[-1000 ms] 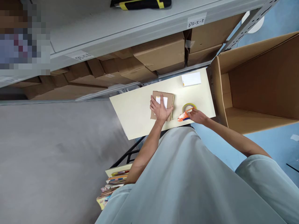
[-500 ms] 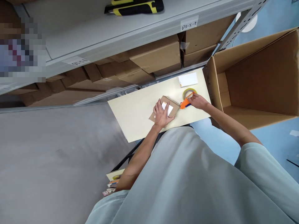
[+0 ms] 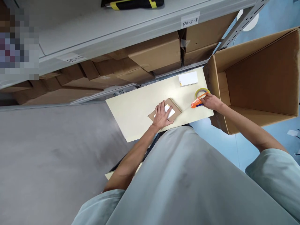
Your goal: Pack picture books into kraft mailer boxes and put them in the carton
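Observation:
A small brown cardboard box (image 3: pixel 177 115) with a white label lies tilted on the cream tabletop (image 3: pixel 131 117). Across its top, my left hand (image 3: pixel 161 116) has its fingers and thumb spread and holds it down. To the right, my right hand (image 3: pixel 211 101) is closed around the handle of an orange tape dispenser (image 3: pixel 196 102) carrying a yellowish tape roll (image 3: pixel 199 90). A faint clear strip seems to run from the dispenser's head to the box's right side. The box's underside and the handle inside my fist are hidden.
A white box (image 3: pixel 188 78) lies at the tabletop's back right. Beside the right edge stands a large open carton (image 3: pixel 262 72). Behind, a grey shelf rack (image 3: pixel 145 39) holds several cardboard boxes (image 3: pixel 157 51) and a black-yellow utility knife (image 3: pixel 133 4).
My right hand has drawn the tape dispenser rightward, away from the small box, and the gap between them has widened. My left hand stays on the box.

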`<action>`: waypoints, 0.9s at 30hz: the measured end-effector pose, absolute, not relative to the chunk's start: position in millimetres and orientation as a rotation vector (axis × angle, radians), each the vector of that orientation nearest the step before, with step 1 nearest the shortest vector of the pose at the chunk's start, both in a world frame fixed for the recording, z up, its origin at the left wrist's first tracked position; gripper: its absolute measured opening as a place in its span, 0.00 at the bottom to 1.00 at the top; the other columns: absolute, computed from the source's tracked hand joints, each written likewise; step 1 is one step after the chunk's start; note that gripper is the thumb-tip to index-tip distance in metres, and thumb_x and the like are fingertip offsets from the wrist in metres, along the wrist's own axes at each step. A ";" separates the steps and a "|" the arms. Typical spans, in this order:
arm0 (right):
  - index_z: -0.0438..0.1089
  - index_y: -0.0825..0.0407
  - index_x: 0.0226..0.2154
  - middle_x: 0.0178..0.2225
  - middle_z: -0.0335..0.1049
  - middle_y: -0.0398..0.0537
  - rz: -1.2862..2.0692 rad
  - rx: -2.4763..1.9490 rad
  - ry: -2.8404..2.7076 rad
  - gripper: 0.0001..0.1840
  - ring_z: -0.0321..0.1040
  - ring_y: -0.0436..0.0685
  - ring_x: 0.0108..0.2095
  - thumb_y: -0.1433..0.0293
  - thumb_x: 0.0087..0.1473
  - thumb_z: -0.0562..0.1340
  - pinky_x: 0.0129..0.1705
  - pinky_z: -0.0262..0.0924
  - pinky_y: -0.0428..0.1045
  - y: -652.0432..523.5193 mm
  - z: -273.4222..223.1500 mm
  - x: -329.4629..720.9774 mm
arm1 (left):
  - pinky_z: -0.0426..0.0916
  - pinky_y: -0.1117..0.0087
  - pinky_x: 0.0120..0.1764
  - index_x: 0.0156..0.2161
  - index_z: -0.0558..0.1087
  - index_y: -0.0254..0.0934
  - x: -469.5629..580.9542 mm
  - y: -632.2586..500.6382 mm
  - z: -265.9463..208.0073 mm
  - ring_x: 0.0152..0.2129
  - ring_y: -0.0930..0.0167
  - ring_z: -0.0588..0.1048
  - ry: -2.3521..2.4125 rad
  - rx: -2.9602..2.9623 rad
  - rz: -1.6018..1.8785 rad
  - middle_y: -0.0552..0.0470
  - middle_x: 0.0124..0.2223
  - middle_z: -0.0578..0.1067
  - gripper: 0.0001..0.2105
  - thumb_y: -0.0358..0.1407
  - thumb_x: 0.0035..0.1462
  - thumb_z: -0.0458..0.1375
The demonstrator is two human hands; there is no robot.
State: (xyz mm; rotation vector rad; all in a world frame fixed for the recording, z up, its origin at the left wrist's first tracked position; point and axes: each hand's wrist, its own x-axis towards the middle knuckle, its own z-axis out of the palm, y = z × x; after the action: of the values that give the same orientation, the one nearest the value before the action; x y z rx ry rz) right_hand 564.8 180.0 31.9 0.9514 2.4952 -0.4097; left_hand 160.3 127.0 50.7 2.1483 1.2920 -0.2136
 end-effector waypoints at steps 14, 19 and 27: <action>0.69 0.71 0.61 0.41 0.83 0.65 -0.457 1.026 2.505 0.23 0.79 0.68 0.40 0.80 0.69 0.50 0.61 0.57 0.63 126.0 15.1 476.1 | 0.31 0.40 0.78 0.83 0.45 0.39 168.1 151.6 67.2 0.81 0.48 0.37 0.778 2.314 -0.382 0.37 0.84 0.41 0.61 0.33 0.49 0.74; 0.72 0.69 0.54 0.41 0.83 0.67 -0.557 1.142 2.487 0.18 0.78 0.68 0.42 0.80 0.69 0.52 0.59 0.58 0.62 91.3 15.8 459.5 | 0.37 0.28 0.74 0.83 0.44 0.42 166.0 133.9 76.0 0.80 0.40 0.29 1.658 1.787 -0.225 0.35 0.84 0.33 0.61 0.59 0.56 0.71; 0.71 0.67 0.54 0.42 0.82 0.66 -0.671 1.124 2.460 0.18 0.79 0.66 0.43 0.82 0.69 0.51 0.57 0.62 0.60 75.3 20.6 414.8 | 0.53 0.28 0.71 0.83 0.39 0.46 202.8 164.9 46.3 0.80 0.37 0.36 2.411 0.927 -0.017 0.34 0.84 0.31 0.60 0.71 0.58 0.60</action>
State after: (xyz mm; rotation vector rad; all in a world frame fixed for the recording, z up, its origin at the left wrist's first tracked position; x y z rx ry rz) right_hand 414.8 75.3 20.6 1.1236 2.4599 -0.6708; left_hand 202.8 164.9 46.3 0.9266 2.4113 -0.0169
